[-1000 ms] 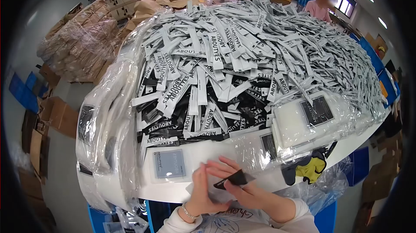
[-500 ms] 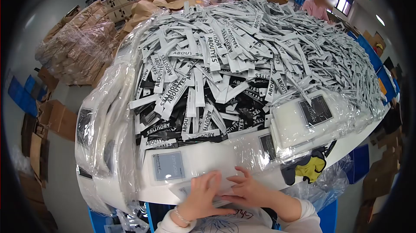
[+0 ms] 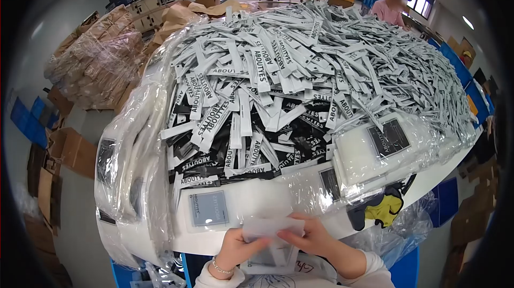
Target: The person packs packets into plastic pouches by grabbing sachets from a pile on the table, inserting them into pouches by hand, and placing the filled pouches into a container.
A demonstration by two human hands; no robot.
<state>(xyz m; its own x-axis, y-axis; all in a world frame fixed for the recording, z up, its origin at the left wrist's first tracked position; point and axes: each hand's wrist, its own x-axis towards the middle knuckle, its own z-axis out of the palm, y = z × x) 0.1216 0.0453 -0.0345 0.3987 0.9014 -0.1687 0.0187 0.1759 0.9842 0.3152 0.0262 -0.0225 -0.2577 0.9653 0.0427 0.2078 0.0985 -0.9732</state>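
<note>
Near the table's front edge, my left hand [image 3: 239,247] pinches the left side of a translucent white pouch [image 3: 263,230]. My right hand [image 3: 309,235] grips the pouch's right side, thumb laid across its front. Its lower part hangs in front of my shirt, with some printing showing through. Just beyond my hands lies a flat stack of frosted pouches [image 3: 257,201] with a grey printed label at its left end. Behind that stack rises a heap of white stick packets [image 3: 265,68], with black stick packets [image 3: 201,162] among them at the near side.
Plastic-wrapped pouch bundles [image 3: 120,202] line the left edge. Another wrapped pouch stack [image 3: 364,154] sits at right, beside a black-and-yellow glove [image 3: 384,210]. Blue bins stand below the table. A person in a pink top [image 3: 390,12] is at the far right; wrapped cartons [image 3: 96,60] stand far left.
My hands were close together with fingers spread over the near pouches. Now they are farther apart, the pouch lifted and held between them in front of my shirt.
</note>
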